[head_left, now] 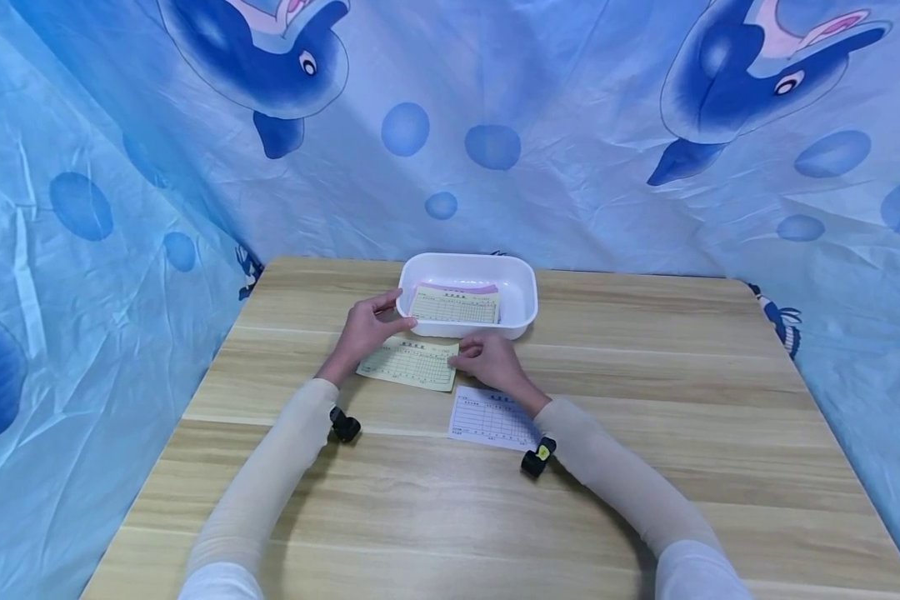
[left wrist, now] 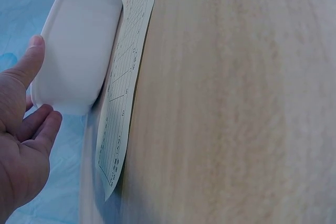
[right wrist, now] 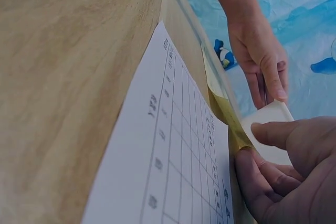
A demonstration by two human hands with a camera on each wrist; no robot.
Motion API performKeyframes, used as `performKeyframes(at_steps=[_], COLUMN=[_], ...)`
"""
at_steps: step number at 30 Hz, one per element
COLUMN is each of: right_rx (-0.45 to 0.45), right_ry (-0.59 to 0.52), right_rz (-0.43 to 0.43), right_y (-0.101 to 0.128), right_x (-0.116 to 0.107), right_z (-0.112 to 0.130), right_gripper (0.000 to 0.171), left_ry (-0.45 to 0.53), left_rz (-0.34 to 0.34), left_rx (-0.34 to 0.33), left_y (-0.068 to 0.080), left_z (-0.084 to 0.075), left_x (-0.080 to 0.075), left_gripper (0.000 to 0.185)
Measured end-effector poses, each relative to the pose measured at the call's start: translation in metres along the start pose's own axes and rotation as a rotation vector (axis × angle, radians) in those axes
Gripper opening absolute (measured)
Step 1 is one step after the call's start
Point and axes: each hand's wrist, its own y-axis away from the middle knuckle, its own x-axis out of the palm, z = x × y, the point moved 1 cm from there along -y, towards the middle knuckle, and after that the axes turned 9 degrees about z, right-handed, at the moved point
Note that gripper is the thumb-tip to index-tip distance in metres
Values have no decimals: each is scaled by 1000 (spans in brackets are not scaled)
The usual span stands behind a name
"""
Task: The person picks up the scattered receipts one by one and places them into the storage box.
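The left hand (head_left: 363, 329) sat at the near-left corner of the white tub (head_left: 521, 287), thumb up on the rim and fingers straight and loose against the outside wall. It looked more like steadying than gripping, probably so the tub wouldn't skate around on the slick tabletop. The left wrist view showed that best: thumb tip on the rounded edge, fingers just beside the curved plastic side, nothing curled around it.

The right hand (head_left: 491, 362) was down on the yellow form (head_left: 412, 364), fingertips on its right edge. From the right wrist camera the thumb and fingers seemed to pinch that edge, lifting it slightly off the wood, which makes sense since thin paper lying flat is a pain to pick up any other way. That sheet lay on the table right in front of the tub, its far edge tucked against the tub's base.

Just beside it, toward the person, lay a white form (head_left: 492, 417), printed with the same kind of grid, partly under the right wrist. Inside the tub was a small stack of slips (head_left: 455, 305), yellow on top with a pinkish one peeking out behind.

The tub was smooth, glossy plastic with rounded corners. The wooden table (head_left: 682, 400) had pale grain, and a crinkly blue dolphin-print cloth (head_left: 570, 125) hung all around.
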Motion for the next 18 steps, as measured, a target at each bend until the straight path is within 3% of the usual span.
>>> performKeyframes(at_steps=[11,18], right_rx=[7,17], right_ry=[-67,-189], right_rz=[39,44], right_y=[3,5], right_x=[-2,-5], right_z=[3,0], right_gripper=[13,18], left_ry=[-1,-28], left_rz=[-7,-17], left_rx=[39,33], left_y=[-2,-1], left_z=[1,0], left_x=[1,1], left_gripper=[77,73])
